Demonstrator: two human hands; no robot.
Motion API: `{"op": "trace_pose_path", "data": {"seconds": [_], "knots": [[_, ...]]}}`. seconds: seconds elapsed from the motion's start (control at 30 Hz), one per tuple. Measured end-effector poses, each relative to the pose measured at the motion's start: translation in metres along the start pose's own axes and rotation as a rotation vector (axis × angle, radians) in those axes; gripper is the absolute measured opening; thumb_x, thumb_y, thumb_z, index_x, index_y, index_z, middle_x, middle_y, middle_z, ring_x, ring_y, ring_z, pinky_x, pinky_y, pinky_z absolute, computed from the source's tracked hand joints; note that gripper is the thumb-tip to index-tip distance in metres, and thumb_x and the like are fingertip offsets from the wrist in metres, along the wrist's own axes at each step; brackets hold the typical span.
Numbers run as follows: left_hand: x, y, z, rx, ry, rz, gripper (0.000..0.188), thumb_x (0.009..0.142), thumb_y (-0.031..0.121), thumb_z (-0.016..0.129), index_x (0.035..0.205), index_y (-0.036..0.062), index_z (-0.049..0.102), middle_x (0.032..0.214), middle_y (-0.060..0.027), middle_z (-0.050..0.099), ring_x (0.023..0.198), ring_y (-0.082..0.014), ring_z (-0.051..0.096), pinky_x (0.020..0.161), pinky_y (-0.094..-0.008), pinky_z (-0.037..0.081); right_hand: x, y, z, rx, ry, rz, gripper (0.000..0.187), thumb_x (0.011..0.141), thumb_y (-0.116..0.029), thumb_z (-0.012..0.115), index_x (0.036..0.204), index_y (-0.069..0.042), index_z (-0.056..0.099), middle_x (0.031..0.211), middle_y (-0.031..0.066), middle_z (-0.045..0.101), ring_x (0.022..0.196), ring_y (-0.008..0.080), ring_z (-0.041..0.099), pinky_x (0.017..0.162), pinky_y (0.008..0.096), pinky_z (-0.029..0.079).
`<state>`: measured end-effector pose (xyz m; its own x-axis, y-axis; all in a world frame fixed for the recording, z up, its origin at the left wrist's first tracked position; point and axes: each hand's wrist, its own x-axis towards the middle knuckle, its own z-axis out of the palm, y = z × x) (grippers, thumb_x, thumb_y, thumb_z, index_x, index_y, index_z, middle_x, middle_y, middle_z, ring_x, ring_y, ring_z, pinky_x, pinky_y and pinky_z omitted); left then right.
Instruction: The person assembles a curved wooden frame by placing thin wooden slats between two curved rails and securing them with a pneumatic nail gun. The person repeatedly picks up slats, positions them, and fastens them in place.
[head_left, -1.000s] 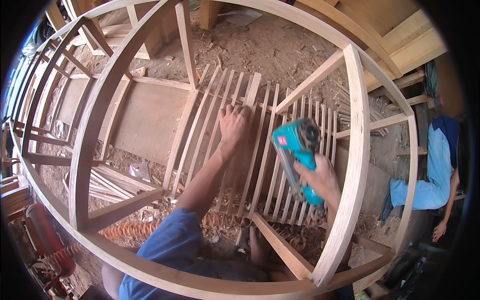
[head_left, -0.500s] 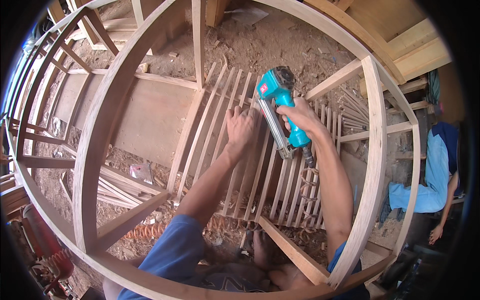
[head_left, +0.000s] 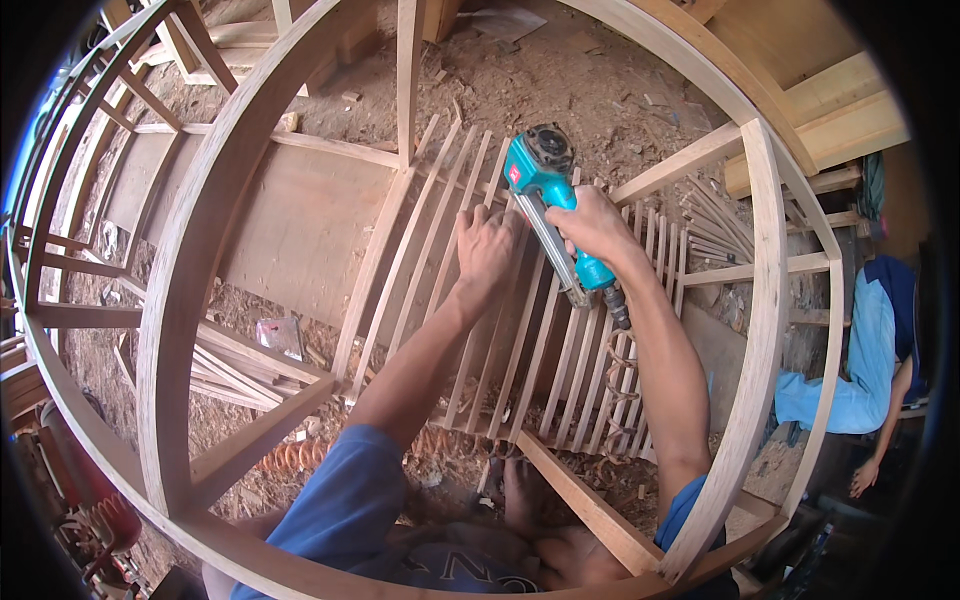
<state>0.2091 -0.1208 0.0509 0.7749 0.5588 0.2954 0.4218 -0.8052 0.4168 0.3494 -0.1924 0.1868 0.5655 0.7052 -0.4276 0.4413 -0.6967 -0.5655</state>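
Observation:
My right hand is wrapped round the grip of a teal air nail gun. Its nose end lies over the far ends of the slats, right beside my left hand. The fingers of that left hand are curled on a thin wooden slat near its far end; the fingertips are partly hidden. Several such slats lie side by side in a row between the rails of a wooden frame. A coiled air hose hangs from the nail gun's lower end.
Curved frame members surround my arms, with an upright post beyond and a slanted brace near me. A plywood panel lies left of the slats. Loose sticks are piled at right. Another person in light blue trousers is at far right.
The nail gun has shifted a little left and its head has turned, closer to my left hand. My left hand stays on the slat. The whole view has shifted slightly.

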Motion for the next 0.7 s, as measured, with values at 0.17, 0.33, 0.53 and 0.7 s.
{"op": "trace_pose_path", "data": {"seconds": [0.17, 0.33, 0.53, 0.7], "knots": [[0.002, 0.001, -0.002, -0.007, -0.062, -0.031, 0.016, 0.093, 0.024, 0.059, 0.102, 0.0128, 0.066, 0.103, -0.0054, 0.073, 0.104, -0.0268, 0.057, 0.091, -0.0451, 0.036, -0.001, -0.004, -0.001, -0.054, -0.008, -0.011, 0.032, 0.08, -0.026, 0.06, 0.069, 0.003, 0.068, 0.059, 0.017, 0.066, 0.058, 0.0243, 0.07, 0.068, 0.0384, 0.058], [0.002, 0.003, -0.007, -0.018, -0.07, -0.014, 0.014, 0.093, 0.02, 0.058, 0.098, 0.0097, 0.066, 0.1, -0.0075, 0.073, 0.103, -0.0261, 0.058, 0.091, -0.0439, 0.036, -0.008, -0.005, -0.001, -0.073, 0.019, -0.015, 0.033, 0.081, -0.026, 0.061, 0.072, 0.005, 0.068, 0.059, 0.0187, 0.065, 0.059, 0.0273, 0.07, 0.068, 0.041, 0.057], [0.022, -0.012, -0.003, -0.095, -0.063, -0.058, 0.02, 0.09, 0.018, 0.059, 0.104, 0.0072, 0.068, 0.105, -0.0128, 0.072, 0.107, -0.0305, 0.062, 0.092, -0.0452, 0.042, -0.096, 0.018, -0.011, 0.077, 0.083, -0.036, 0.029, 0.088, -0.029, 0.071, 0.086, -0.001, 0.065, 0.063, 0.0057, 0.06, 0.055, 0.013, 0.06, 0.056, 0.0329, 0.051], [0.102, -0.02, 0.029, -0.295, -0.151, -0.266, 0.032, 0.088, 0.03, 0.066, 0.11, 0.0071, 0.073, 0.113, -0.0188, 0.071, 0.108, -0.0368, 0.066, 0.097, -0.0483, 0.048, -0.195, 0.043, -0.009, 0.204, 0.145, 0.137, 0.033, 0.089, -0.029, 0.076, 0.097, 0.001, 0.066, 0.067, 0.004, 0.061, 0.059, 0.0118, 0.06, 0.056, 0.0314, 0.049]]}}
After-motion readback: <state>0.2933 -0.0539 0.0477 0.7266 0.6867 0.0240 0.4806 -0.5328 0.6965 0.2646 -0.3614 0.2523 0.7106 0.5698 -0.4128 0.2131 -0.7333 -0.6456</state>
